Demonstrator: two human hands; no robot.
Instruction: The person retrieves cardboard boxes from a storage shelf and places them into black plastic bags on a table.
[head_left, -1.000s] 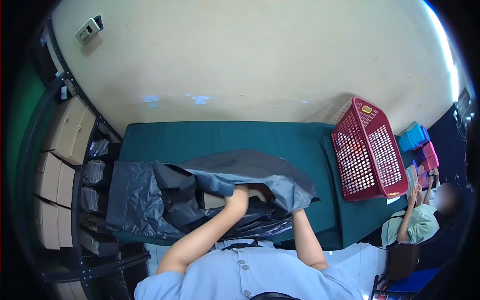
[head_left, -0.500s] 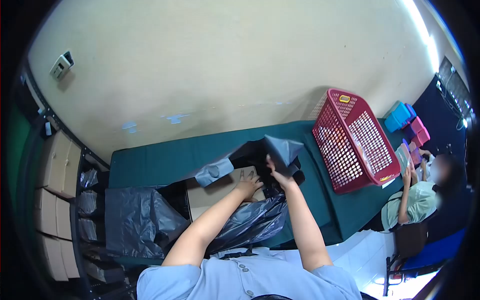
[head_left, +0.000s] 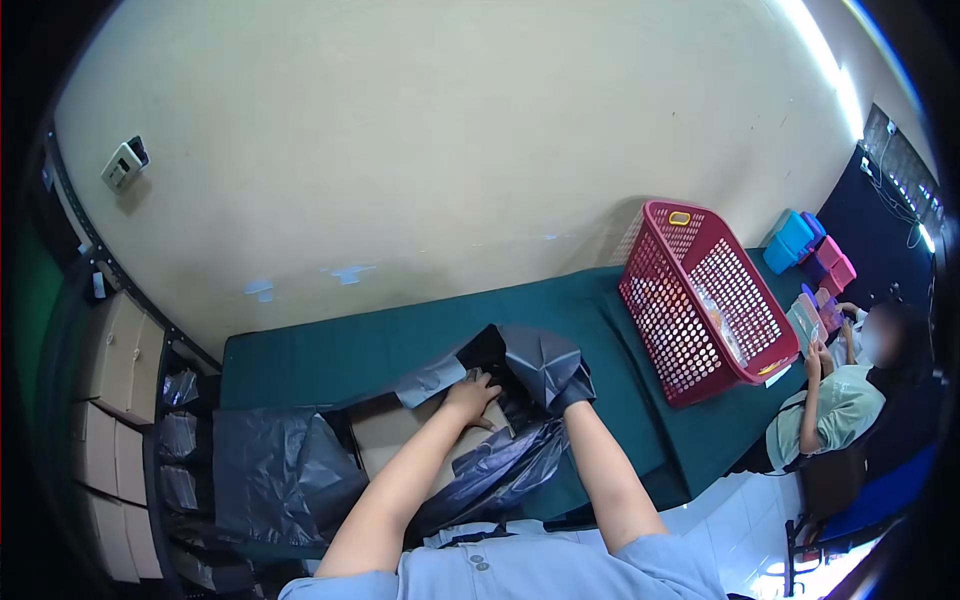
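A brown cardboard box (head_left: 385, 432) lies on the green-covered table, partly inside a black plastic bag (head_left: 285, 470). My left hand (head_left: 472, 396) rests at the box's right end, fingers spread and thumb apart. At the bag's right end, a fold of black plastic (head_left: 545, 362) covers my right hand, so its fingers are hidden; only the wrist and forearm (head_left: 612, 470) show below it. The bag's upper edge arches over the box, and more crumpled plastic bunches along the near side.
A red perforated basket (head_left: 680, 320) stands to the right on the green table cover (head_left: 420, 325). Beyond it are blue and pink containers (head_left: 790, 245) and a seated person (head_left: 835, 405) handling something. Shelves with cardboard boxes (head_left: 120, 350) line the left side.
My right hand has moved down and slipped out of sight behind the black plastic, which was raised higher before. My left hand has shifted slightly left, still at the box.
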